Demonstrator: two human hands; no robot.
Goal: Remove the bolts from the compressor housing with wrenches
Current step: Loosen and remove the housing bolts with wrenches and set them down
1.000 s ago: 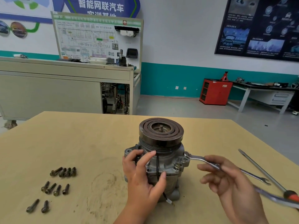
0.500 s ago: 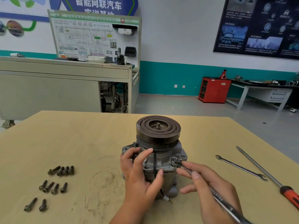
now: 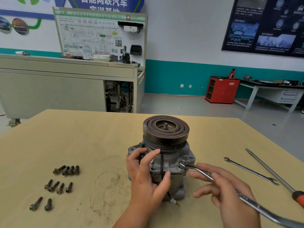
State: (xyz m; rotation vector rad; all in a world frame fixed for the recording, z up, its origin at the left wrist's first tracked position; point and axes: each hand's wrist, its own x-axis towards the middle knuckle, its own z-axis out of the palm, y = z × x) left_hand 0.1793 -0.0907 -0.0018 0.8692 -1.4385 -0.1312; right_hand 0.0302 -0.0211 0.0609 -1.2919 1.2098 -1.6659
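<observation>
Compressor housing [image 3: 172,155] stands upright on the desk [image 3: 82,137], right of centre, with the grooved pulley [image 3: 166,127] on top. Left hand [image 3: 146,178]: grip wrapped round the front left of the housing, fingers over the upper flange, thumb pressed on the front face. Right hand [image 3: 230,191]: grip clamped on the shank of a wrench [image 3: 196,169], lower fingers loose and spread. Ring end of the wrench sits on a flange bolt [image 3: 182,162] at the housing's front right corner. Ten loose bolts [image 3: 60,188] lie in three rows on the desk, well left of the housing. To the right lie a second wrench [image 3: 250,170] and a red-handled screwdriver [image 3: 271,171], side by side, apart from both hands.
</observation>
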